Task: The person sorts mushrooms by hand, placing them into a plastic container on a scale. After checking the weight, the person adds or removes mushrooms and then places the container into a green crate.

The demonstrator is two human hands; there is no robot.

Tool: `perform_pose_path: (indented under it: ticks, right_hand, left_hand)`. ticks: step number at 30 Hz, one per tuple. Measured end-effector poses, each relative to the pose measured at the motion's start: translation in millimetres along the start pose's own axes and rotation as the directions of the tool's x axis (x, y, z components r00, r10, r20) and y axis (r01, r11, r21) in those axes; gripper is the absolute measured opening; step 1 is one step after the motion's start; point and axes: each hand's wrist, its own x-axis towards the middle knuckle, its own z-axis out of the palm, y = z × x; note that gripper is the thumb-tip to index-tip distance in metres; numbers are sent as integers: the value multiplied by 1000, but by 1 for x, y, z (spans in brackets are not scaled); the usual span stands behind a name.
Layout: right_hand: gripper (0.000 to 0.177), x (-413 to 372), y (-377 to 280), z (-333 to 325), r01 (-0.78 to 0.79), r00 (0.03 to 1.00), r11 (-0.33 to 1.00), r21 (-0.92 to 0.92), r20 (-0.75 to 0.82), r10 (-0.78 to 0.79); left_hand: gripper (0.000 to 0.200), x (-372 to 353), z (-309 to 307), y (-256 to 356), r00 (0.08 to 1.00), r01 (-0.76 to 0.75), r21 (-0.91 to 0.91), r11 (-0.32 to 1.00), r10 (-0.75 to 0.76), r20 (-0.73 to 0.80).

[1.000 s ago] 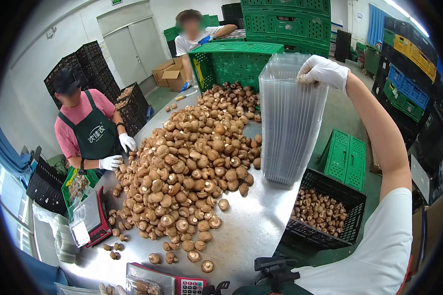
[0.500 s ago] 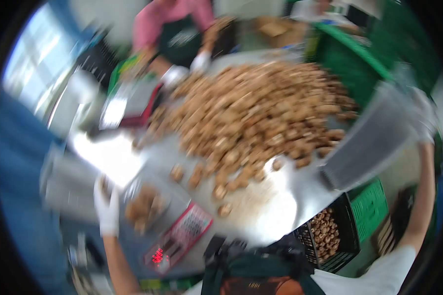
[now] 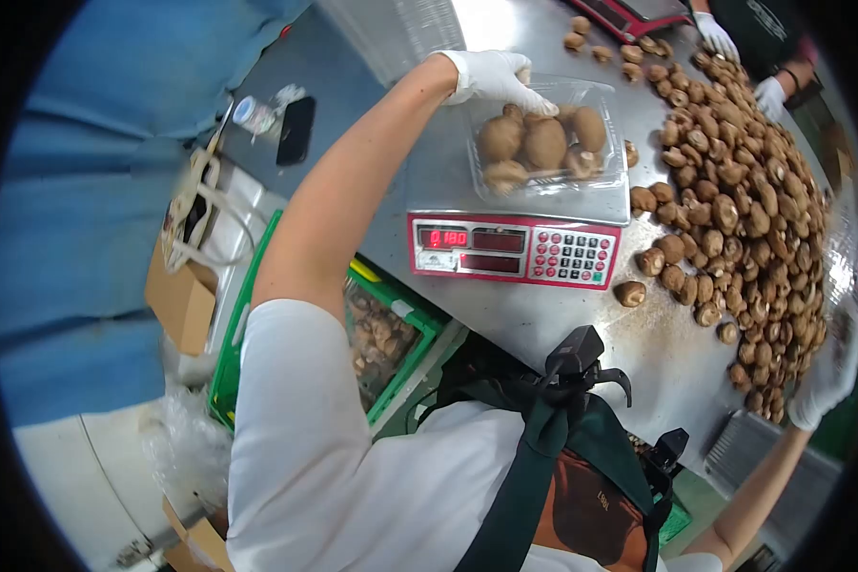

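Note:
A clear plastic tray [image 3: 608, 100] with several brown mushrooms [image 3: 545, 143] rests on the pan of a red-framed digital scale [image 3: 515, 250], whose red display reads 0.180. My left hand [image 3: 496, 78], in a white glove, reaches over the tray's far edge with its fingers curled down on a mushroom [image 3: 513, 112]; the palm side is hidden. Far to the right, my gloved right hand [image 3: 829, 367] grips clear plastic packaging [image 3: 841, 253], blurred and partly cut by the lens edge. Between the scale and that hand spreads a large mushroom pile [image 3: 734, 219].
Stacked clear trays [image 3: 405, 33] stand behind my left hand. A phone [image 3: 296, 131] and a small white bottle [image 3: 253, 114] lie left on the metal table [image 3: 505, 310]. A green crate [image 3: 419, 348] holds mushrooms below. Across the table are a co-worker's gloved hands [image 3: 717, 36] and another scale [image 3: 629, 14].
My view has swung left and down, so the scale and tray now sit near the centre. My left hand has moved from beside the tray to over it. The right hand still holds clear plastic.

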Motion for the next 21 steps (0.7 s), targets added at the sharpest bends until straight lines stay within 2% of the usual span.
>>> perform_pose_path:
  ticks: [1,3,4,5,7,8,9,11,12,13,15,17,19,21]
  right_hand:
    - [34,4,-12,36,29,998,994,108,53,-35]
    - [34,16,-55,100,295,951,937,-187,156,-268]
    - [35,18,-76,131,360,928,921,-151,161,-337]
    - [37,18,-95,159,424,900,899,-107,163,-405]
    - [43,11,-122,208,505,833,860,74,222,-507]
    - [47,9,-133,227,580,765,800,154,234,-600]
    - [46,0,-139,246,575,743,798,183,293,-602]
    - [41,-12,-153,272,608,670,763,219,374,-641]
    - [36,-15,-161,276,539,651,800,264,471,-595]
    - [33,-17,-164,280,533,636,778,334,448,-628]
    - [37,-17,-175,274,470,605,818,332,554,-572]
    - [50,-16,-173,271,519,593,801,298,550,-588]
    - [53,-13,-181,266,484,603,817,313,557,-571]
    - [55,-13,-182,265,459,629,848,267,576,-522]
  left_hand:
    - [49,-13,0,-6,1000,-10,-119,993,10,2]
    - [47,-57,10,-14,1000,-21,-343,939,16,-17]
    - [42,-80,20,-23,1000,-3,-542,841,-10,-20]
    - [31,-100,31,-40,997,2,-584,811,-45,-59]
    - [24,-152,62,-76,973,-92,-781,617,-111,-202]
    - [27,-188,70,-90,939,-69,-805,590,-234,-252]
    - [38,-227,82,-103,896,-88,-883,461,-350,-272]
    - [58,-307,105,-109,795,-307,-922,237,-468,-385]
    - [64,-347,120,-116,713,-322,-923,213,-587,-384]
    - [71,-387,141,-126,618,-343,-919,192,-691,-375]
    - [70,-465,203,-154,438,-449,-876,176,-811,-388]
    - [66,-511,242,-140,386,-540,-836,99,-853,-351]
    - [66,-542,293,-145,351,-557,-830,22,-900,-259]
    - [65,-549,333,-147,324,-542,-834,-107,-942,-90]
